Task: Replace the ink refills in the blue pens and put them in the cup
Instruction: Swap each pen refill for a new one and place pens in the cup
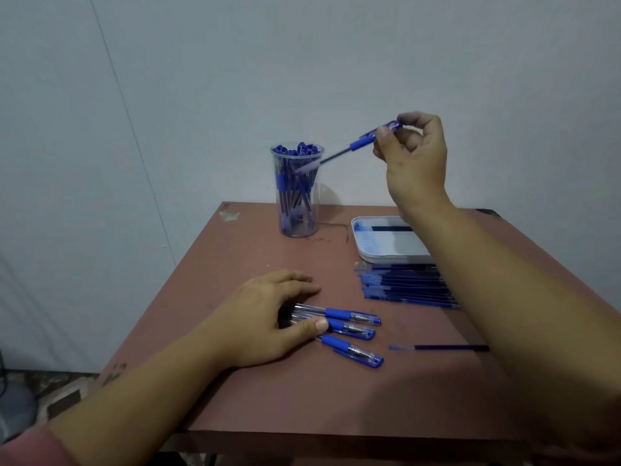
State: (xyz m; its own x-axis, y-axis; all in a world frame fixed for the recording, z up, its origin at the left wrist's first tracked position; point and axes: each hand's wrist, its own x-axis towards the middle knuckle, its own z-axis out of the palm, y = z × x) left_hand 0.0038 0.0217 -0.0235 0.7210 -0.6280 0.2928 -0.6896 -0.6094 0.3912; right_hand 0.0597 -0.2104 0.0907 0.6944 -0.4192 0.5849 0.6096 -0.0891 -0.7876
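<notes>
While the left hand (pixel 268 317) is resting loosely on three pens (pixel 353 326), the right hand (pixel 416 159) is pinching a fourth pen (pixel 361 142), tip at the cup (pixel 297 196).

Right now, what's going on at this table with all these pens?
A person is handling blue pens. Their right hand pinches one pen by its cap end, tip aimed at the clear cup full of pens. Their left hand rests on three pens lying on the table. A stack of refills sits beside a white tray, one refill apart.
</notes>
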